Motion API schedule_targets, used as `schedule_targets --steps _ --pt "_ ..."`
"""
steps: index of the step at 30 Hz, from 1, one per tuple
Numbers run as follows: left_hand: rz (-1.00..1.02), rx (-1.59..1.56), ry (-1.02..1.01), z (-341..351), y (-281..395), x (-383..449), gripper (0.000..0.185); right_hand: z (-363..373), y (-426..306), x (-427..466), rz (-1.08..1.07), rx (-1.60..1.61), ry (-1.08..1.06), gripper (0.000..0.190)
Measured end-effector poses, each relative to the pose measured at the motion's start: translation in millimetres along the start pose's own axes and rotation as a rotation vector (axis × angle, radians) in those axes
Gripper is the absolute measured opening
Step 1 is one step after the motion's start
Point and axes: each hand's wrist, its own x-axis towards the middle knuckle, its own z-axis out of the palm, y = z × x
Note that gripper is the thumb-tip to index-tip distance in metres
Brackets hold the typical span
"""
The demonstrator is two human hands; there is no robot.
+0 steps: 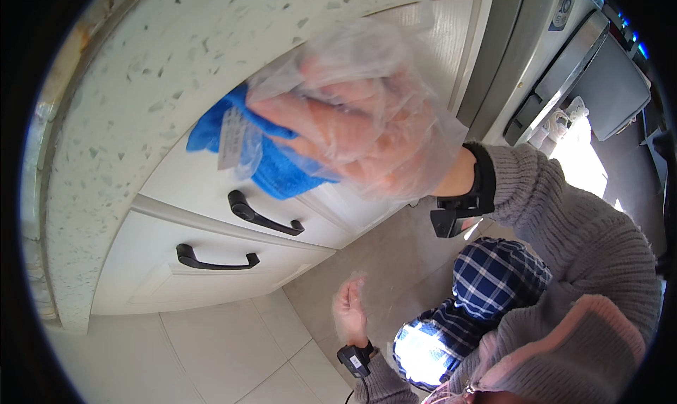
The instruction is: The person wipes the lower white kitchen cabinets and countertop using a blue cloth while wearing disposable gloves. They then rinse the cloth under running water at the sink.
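My right hand [365,124], in a loose clear plastic glove, is in front of the cabinet just below the counter edge. It grips a blue cloth [288,168], which hangs out past the fingers with a white tag [231,139] showing. The glove and folds hide part of the cloth. Lower down, my left hand [350,309], also in a clear plastic glove, is raised above the floor, with its fingers loosely extended and nothing visible in it. Both wrists carry small black devices on straps.
A speckled stone countertop [137,94] curves over white cabinet fronts [158,293] with a black upper handle [264,213] and a black lower handle [217,258]. A silver appliance [529,49] stands at upper right. My plaid-covered knees [497,277] are above the grey tiled floor [381,250].
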Motion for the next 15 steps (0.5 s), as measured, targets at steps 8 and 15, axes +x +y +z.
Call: schedule_targets --steps 8,15 --pt "0.060 -0.009 -0.170 28.5 -4.4 -2.5 0.024 -19.8 -6.1 -16.6 -0.145 -0.073 0.087 0.050" --pt "0.025 -0.083 -0.168 25.9 -6.9 -8.0 0.025 -56.1 12.1 -22.4 -0.004 0.096 -0.044 0.049"
